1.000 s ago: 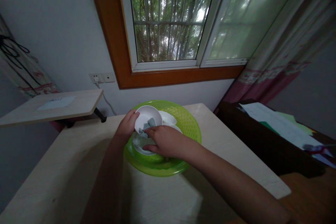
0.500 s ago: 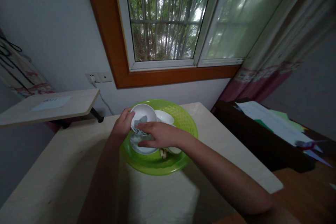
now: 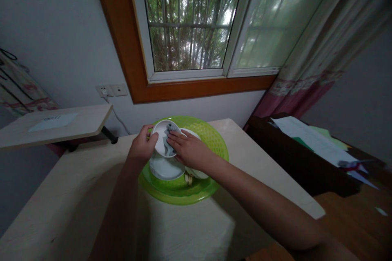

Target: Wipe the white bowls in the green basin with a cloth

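My left hand point(image 3: 143, 143) grips the left rim of a small white bowl point(image 3: 159, 132), its thumb over the edge and its inside tilted toward me. Inside that bowl, my right hand point(image 3: 190, 147) presses a crumpled grey-blue cloth point(image 3: 168, 147) against the surface with its fingers. Below the bowl, a white plate or shallow dish point(image 3: 167, 168) lies in a round green plastic basket point(image 3: 183, 199). Another white dish point(image 3: 192, 133) shows partly behind my right hand. A pale round piece point(image 3: 199, 174) and a small yellowish wooden-looking item point(image 3: 188, 178) sit under my right wrist.
The basket stands on a light wooden table point(image 3: 190, 228). A raised shelf point(image 3: 92, 120) with a paper label is at the left. Papers point(image 3: 306, 134) lie on a dark surface at the right. A window point(image 3: 190, 20) and a wall socket point(image 3: 112, 90) are behind.
The bowl has turned and tilts more toward me. My right hand has moved up and right with the cloth, from the bowl's lower edge to its right side.
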Demonstrator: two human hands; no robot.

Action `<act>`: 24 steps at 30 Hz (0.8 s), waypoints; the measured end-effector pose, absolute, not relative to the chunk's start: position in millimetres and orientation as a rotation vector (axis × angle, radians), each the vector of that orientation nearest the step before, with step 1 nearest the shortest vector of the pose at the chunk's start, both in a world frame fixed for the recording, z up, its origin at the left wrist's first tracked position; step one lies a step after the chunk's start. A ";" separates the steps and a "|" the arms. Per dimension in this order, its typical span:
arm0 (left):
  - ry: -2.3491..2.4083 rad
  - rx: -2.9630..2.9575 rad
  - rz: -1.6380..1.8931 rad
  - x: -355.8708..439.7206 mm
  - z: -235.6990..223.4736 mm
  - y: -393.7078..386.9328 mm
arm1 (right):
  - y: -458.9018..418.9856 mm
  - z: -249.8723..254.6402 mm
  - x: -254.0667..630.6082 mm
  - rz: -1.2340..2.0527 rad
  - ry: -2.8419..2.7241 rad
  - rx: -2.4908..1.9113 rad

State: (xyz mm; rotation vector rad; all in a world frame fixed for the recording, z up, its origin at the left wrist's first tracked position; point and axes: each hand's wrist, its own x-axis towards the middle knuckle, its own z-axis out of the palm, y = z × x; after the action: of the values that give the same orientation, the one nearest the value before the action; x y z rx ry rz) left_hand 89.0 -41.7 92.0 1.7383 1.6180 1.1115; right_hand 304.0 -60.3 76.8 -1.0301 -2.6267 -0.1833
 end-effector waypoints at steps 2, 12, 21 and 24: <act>1.639 1.756 1.137 89.6 93.9 -42.8 | -65.4 74.8 300.3 -0.086 -2.605 -1.052; 1.619 1.721 1.165 90.8 95.7 -42.2 | -80.8 79.4 297.4 0.395 -2.235 -1.092; 1.689 1.792 0.989 86.4 93.3 -40.3 | -60.8 80.2 318.1 0.906 -1.393 -1.015; 1.673 1.802 0.967 86.5 93.5 -40.7 | -58.1 83.9 325.3 1.088 -1.154 -0.951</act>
State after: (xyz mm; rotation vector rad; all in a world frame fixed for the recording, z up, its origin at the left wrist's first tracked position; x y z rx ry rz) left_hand 86.5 -40.7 93.5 1.8020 1.6730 0.9669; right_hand 325.3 -58.1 83.9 -0.9509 -1.1540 1.0879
